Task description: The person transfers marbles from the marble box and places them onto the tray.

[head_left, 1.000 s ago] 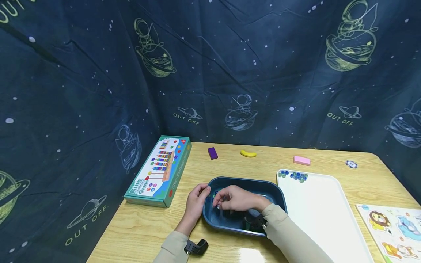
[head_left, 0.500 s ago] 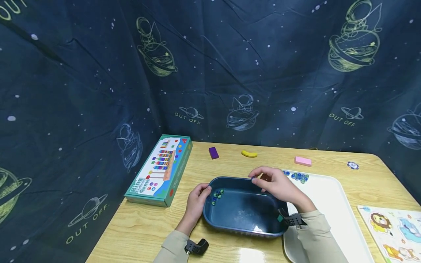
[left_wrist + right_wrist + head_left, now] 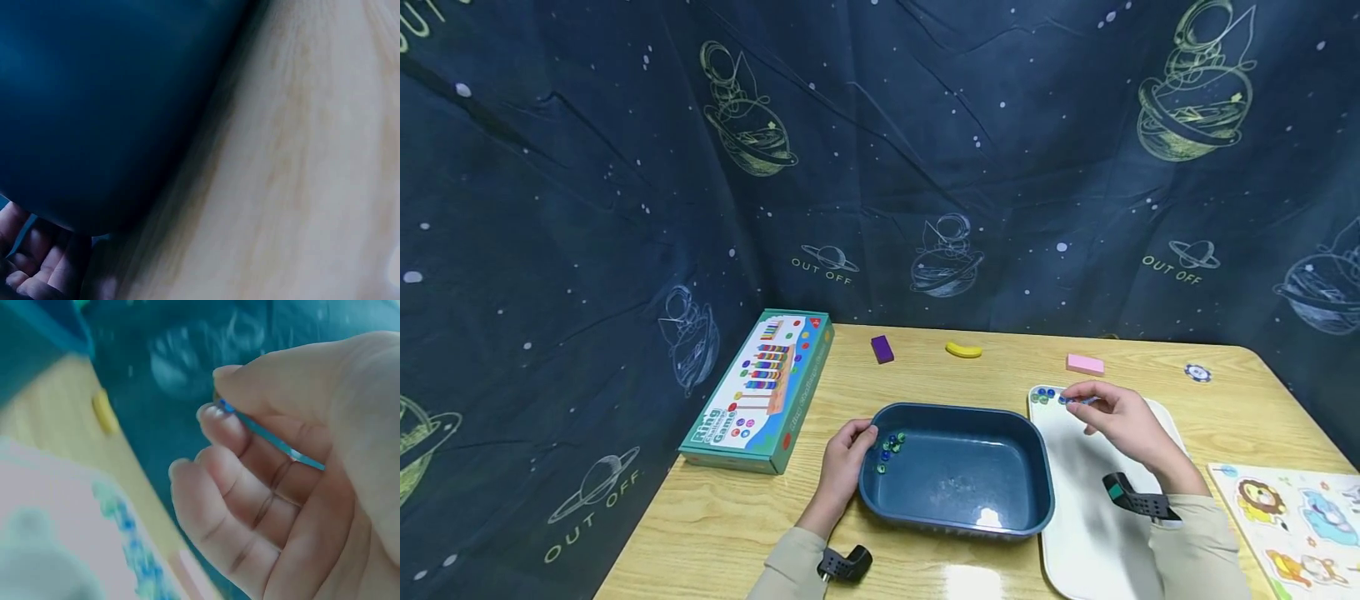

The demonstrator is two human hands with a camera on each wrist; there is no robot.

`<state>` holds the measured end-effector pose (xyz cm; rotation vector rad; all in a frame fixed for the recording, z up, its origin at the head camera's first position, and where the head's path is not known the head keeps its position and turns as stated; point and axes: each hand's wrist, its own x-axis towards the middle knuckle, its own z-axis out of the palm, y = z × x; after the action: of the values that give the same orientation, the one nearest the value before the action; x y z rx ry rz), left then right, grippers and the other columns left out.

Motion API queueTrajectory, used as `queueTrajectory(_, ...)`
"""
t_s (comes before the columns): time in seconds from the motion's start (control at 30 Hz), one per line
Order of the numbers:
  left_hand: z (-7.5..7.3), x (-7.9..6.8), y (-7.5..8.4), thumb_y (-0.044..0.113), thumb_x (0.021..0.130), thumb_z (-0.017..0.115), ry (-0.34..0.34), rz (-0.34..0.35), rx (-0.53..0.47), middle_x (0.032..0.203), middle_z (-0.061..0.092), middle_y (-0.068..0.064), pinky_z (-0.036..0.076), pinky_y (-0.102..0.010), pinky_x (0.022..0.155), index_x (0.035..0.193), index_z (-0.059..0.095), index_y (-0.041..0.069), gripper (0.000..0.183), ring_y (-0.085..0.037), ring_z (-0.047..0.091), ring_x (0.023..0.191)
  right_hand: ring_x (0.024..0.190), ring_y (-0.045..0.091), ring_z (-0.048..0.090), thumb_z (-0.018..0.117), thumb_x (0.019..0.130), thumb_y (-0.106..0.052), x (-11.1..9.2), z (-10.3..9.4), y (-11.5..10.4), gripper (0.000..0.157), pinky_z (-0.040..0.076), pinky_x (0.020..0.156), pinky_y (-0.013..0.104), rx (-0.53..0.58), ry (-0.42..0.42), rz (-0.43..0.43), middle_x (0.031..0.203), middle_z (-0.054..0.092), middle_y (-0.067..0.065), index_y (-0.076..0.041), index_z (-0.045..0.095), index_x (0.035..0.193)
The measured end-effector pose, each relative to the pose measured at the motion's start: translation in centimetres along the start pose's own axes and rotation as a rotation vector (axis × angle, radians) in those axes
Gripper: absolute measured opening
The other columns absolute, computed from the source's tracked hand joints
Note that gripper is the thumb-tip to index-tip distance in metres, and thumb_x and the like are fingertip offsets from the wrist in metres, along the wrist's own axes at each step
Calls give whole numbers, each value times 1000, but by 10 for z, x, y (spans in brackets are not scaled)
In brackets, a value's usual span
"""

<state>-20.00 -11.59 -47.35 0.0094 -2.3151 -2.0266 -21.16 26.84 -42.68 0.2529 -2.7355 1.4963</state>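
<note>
R fingers (image 3: 226,430), tips almost closed, pinch sm. glassy blue marble (image 3: 225,405); L fingers (image 3: 862,442) grip dk-blue tub (image 3: 977,462).

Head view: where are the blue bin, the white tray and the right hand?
Blue bin (image 3: 958,467): head view, bare inside floor.
White tray (image 3: 1072,500): head view, bare surface toward its left edge.
Right hand (image 3: 1122,423): head view, back of the hand.

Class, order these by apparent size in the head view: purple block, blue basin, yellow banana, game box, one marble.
Blue basin
Game box
Purple block and yellow banana: too alike to rank
One marble
</note>
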Motion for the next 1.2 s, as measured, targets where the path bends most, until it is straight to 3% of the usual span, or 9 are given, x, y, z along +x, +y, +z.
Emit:
queueTrajectory(0.2, -1, 0, 1, 18, 91, 55, -4, 1, -1, 103, 60, -22, 41, -26, 79, 106, 61, -4, 28, -15, 52, 87, 77, 26, 59, 58, 87, -40, -7, -18, 25, 46, 49, 64, 34, -67, 36, 118, 107, 60, 16, -5, 57, 117)
queueTrajectory(0.33, -1, 1, 0, 17, 91, 54, -4, 8, 8, 103, 60, -22, 41, -26, 78, 106, 61, -4, 27, -15, 53, 87, 76, 27, 60, 56, 87, -44, -9, -25, 39, 50, 49, 62, 34, -67, 47, 139, 108, 59, 19, -4, 55, 118)
queueTrajectory(0.57, -1, 14, -30, 27, 89, 57, -1, 4, -13, 101, 62, -15, 41, -26, 79, 104, 63, 4, 29, -14, 54, 88, 70, 22, 57, 58, 88, -32, -7, -18, 54, 40, 48, 57, 30, -78, 51, 198, 98, 61, 15, -2, 56, 114)
queueTrajectory(0.63, 0, 15, -31, 29, 89, 58, 5, 5, -14, 100, 62, -15, 41, -25, 79, 104, 64, 4, 29, -13, 54, 87, 69, 19, 55, 58, 88, -29, -5, -12, 60, 35, 46, 55, 28, -114, 44, 223, 94, 61, 11, -3, 58, 112)
queueTrajectory(0.83, -1, 11, -23, 22, 89, 57, -2, 6, -28, 101, 62, -19, 42, -24, 77, 104, 63, 0, 27, -13, 54, 86, 70, 16, 48, 59, 88, -27, -1, 2, 73, 25, 41, 52, 24, -222, 56, 291, 91, 60, 6, -8, 61, 104)
queueTrajectory(1.03, 0, 3, -4, 17, 90, 55, -5, 14, -5, 102, 60, -23, 42, -23, 77, 105, 61, -4, 27, -15, 54, 86, 74, 18, 49, 60, 87, -28, 2, 6, 76, 23, 39, 62, 28, -297, 115, 253, 91, 63, 6, -8, 64, 99)
queueTrajectory(1.2, 0, 5, -9, 17, 90, 56, -4, 14, -24, 101, 60, -23, 42, -23, 76, 105, 61, -4, 26, -15, 54, 86, 74, 19, 49, 59, 87, -19, 2, 8, 76, 17, 38, 63, 30, -361, 151, 223, 88, 62, 6, -8, 64, 99)
